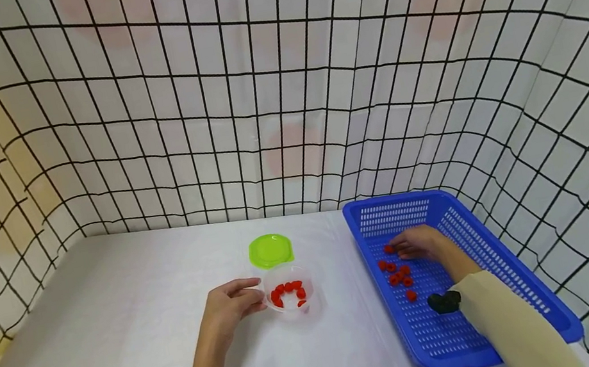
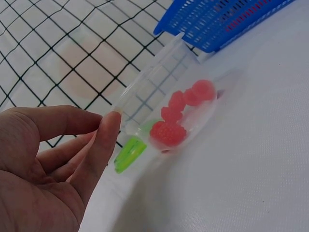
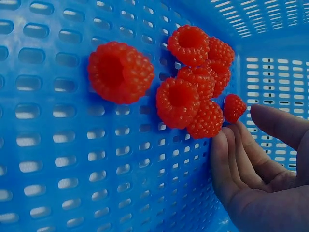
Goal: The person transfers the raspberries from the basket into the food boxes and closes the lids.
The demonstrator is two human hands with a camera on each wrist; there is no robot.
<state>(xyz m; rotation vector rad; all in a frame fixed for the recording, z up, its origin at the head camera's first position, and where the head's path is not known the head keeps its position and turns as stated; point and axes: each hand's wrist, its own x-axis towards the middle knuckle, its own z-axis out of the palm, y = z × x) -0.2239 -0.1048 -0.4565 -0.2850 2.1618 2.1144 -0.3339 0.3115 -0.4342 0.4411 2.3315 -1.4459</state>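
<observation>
In the head view, my left hand (image 1: 230,308) is at the left side of a clear plastic bowl (image 1: 311,281) holding several red raspberries (image 1: 288,287). Thumb and forefinger pinch the bowl's rim in the left wrist view. My right hand (image 1: 421,241) reaches down into a blue basket (image 1: 406,327). Its fingertips are right at a single raspberry (image 3: 235,107) at the far end of a cluster of raspberries (image 3: 195,82). The thumb stands apart from the other fingers, with a small gap beside that berry. Another raspberry (image 3: 119,72) lies off on its own.
Behind the bowl, a bright green lid (image 1: 270,250) lies flat on the white table (image 1: 135,314). A black wire grid (image 1: 255,86) backed with pale sheeting encloses the table's back and sides. The basket has perforated, raised walls and stands at the right.
</observation>
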